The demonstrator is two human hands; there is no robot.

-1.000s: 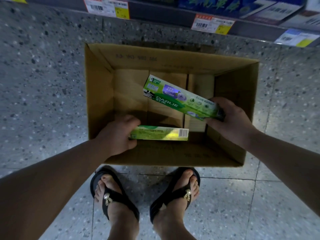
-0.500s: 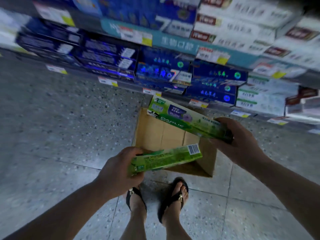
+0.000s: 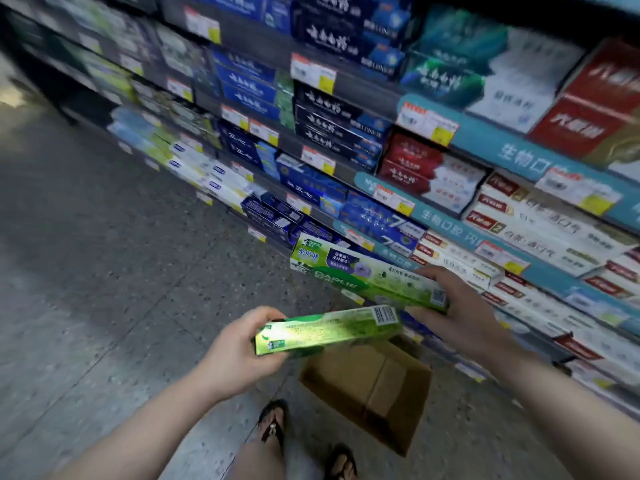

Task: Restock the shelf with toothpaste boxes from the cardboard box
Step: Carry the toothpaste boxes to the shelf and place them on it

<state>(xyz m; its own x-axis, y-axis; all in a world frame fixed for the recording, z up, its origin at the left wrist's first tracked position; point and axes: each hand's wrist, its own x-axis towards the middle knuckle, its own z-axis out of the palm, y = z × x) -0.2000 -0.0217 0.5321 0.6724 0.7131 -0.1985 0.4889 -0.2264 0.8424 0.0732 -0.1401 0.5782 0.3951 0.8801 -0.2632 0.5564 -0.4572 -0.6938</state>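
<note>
Packed store shelves (image 3: 398, 216) ran alongside while the left hand (image 3: 239, 351) and right hand (image 3: 453, 306) each gripped one green toothpaste box (image 3: 329, 329) (image 3: 360, 271) by its end above the cardboard box (image 3: 374, 379), probably light, stiff, crushable stuff.

This is a shop aisle, the dental-care section of a supermarket or drugstore. Tiered retail shelves (image 3: 346, 174) run diagonally across the view, packed edge to edge with boxed toothpaste (image 3: 332, 129) in blue, red, white and green. Along the front edge of every shelf sit price tags (image 3: 313, 75) in white and yellow with barcodes, and teal strips with printed Chinese characters (image 3: 526, 159). The floor (image 3: 114, 278) is grey speckled terrazzo, and an open cardboard box (image 3: 370, 379) stands on it at the foot of the shelves
</note>
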